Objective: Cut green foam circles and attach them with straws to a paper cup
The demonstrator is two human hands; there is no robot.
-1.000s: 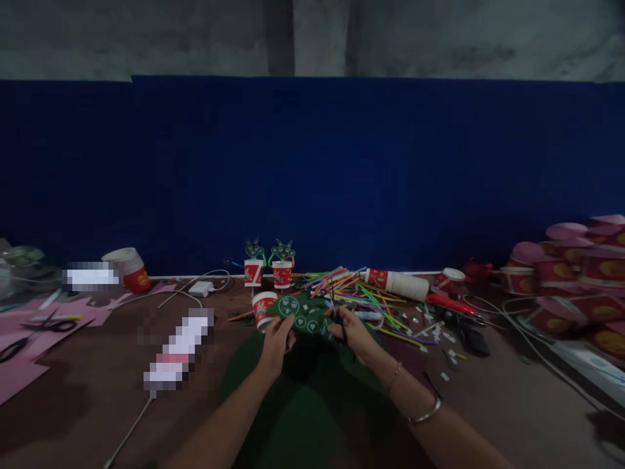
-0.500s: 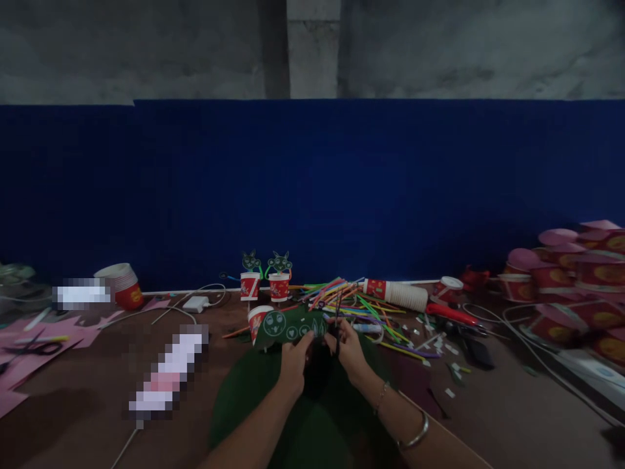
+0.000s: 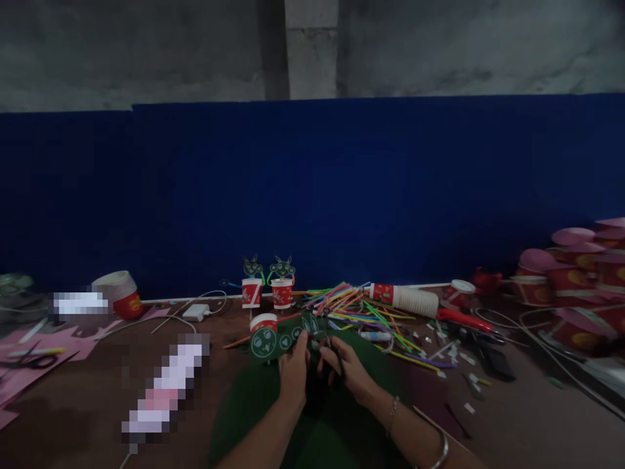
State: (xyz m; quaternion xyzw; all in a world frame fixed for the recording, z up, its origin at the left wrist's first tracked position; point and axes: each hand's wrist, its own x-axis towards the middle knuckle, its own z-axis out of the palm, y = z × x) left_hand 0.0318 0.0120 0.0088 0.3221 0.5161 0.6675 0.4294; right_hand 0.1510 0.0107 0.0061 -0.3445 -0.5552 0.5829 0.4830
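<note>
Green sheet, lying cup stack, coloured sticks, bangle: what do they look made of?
Green sheet: likely paper or thin card, matte; pale outlines on it, no shine.
Lying cup stack: probably paper; printed red end, nested pale rims; finish unclear.
Coloured sticks: perhaps plastic; thin, brightly coloured; too small to judge finish.
Bangle: likely polished metal; silvery, with a bright highlight.

Gry wall [image 3: 146, 52] abv blue panel [image 3: 312, 189]
</note>
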